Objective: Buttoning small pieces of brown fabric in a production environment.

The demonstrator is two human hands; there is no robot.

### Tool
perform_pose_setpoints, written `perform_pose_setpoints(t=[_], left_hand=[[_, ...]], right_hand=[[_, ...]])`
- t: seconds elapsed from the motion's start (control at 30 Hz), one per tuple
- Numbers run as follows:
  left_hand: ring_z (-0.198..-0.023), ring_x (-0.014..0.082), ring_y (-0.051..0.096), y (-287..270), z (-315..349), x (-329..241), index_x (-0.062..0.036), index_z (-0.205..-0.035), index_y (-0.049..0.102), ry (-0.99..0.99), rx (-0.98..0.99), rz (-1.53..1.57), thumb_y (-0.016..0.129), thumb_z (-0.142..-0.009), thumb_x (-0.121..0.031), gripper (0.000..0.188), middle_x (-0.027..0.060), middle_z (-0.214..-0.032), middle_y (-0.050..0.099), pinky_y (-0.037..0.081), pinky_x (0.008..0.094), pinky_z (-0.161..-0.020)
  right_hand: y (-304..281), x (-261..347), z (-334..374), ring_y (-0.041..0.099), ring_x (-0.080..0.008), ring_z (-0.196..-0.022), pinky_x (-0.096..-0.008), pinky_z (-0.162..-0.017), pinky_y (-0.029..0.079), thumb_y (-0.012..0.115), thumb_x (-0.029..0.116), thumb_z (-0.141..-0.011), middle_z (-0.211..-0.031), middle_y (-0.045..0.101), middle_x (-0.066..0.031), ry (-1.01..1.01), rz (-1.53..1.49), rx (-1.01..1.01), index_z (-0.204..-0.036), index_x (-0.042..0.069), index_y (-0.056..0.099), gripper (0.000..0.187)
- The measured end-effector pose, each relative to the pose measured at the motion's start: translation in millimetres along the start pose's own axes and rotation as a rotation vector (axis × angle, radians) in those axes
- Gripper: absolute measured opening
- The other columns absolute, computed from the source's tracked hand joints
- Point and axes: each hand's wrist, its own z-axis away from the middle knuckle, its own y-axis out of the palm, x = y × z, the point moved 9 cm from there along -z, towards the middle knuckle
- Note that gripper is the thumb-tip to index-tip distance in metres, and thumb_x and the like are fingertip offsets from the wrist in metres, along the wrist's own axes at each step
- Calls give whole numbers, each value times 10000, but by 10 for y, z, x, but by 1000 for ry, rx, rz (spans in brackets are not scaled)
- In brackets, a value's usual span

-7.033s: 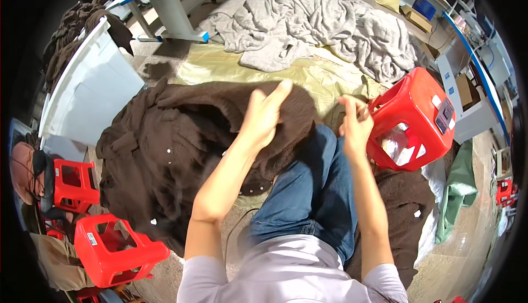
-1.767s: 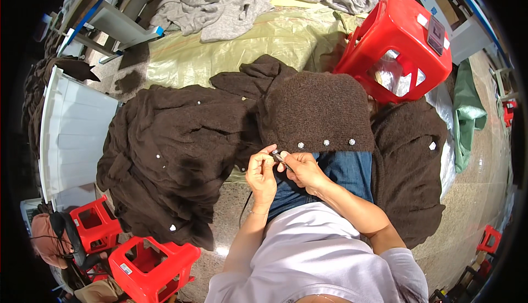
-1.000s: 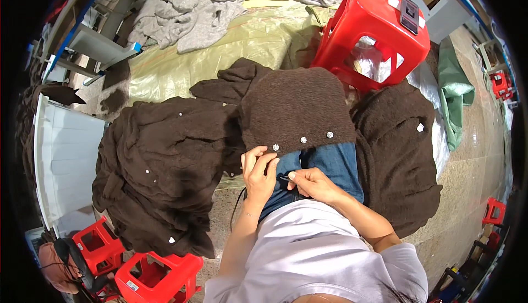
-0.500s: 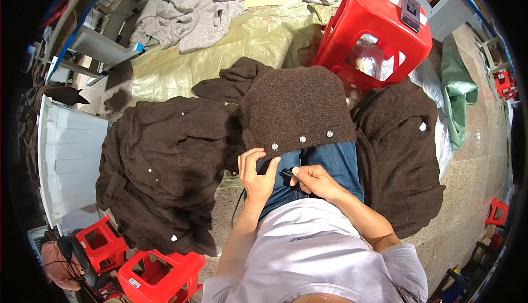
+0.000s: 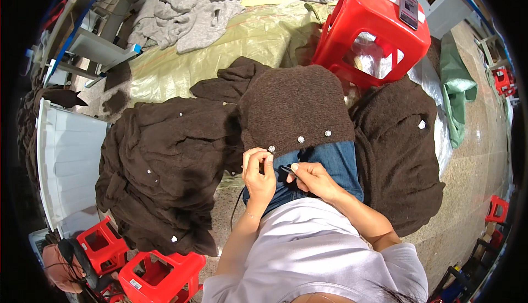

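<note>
A brown knitted garment lies over my lap, with three sparkly round buttons along its near edge. My left hand pinches that edge between thumb and forefinger, just under the leftmost button. In my right hand, a small slim dark tool is held between thumb and fingers, its tip pointing left toward the left hand. The tool's exact kind is too small to make out. Both hands are above my jeans, the tool a little apart from the garment.
Brown knitted garments are heaped at my left and right. A red stool with a phone on it stands ahead. Grey knitwear lies on yellowish plastic sheeting. A white bin and red stools are at left.
My left thumb has closed against the forefinger at the garment's edge, where they were apart before. The right hand with the dark tool has shifted very slightly.
</note>
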Motion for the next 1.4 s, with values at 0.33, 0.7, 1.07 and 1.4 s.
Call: perform_pose_setpoints(t=[0.33, 0.7, 1.07, 1.4], left_hand=[[-852, 85, 554, 76, 95, 266, -4, -943, 573, -251, 100, 392, 608, -923, 3, 41, 82, -1063, 605, 454, 211, -732], [-852, 98, 563, 51, 104, 295, 1, -947, 572, -230, 107, 364, 602, -928, -16, 40, 96, -1077, 615, 463, 227, -741], [-915, 133, 572, 63, 129, 311, 9, -932, 565, -212, 119, 385, 577, -925, 19, 17, 120, -1092, 599, 468, 256, -836], [-780, 151, 561, -200, 62, 46, -18, -755, 541, -85, -52, -26, 685, -816, 29, 163, 98, -949, 574, 443, 274, -647]], right_hand=[[83, 64, -198, 270, -23, -434, -224, -385, 161, 509, 397, -1012, -534, 414, 56, 120, -128, -46, -843, 60, 670, 410], [113, 112, -321, 295, -25, -423, -236, -403, 194, 552, 303, -1000, -492, 400, 65, 94, -113, -90, -757, 0, 648, 400], [69, 68, -351, 324, -33, -440, -252, -410, 225, 574, 308, -982, -496, 431, 51, 31, -58, -139, -728, 3, 658, 406], [-256, -70, 263, 265, -33, -437, -218, -417, 181, 486, 399, -1019, -513, 397, 47, 66, -130, -78, -842, 28, 671, 451]])
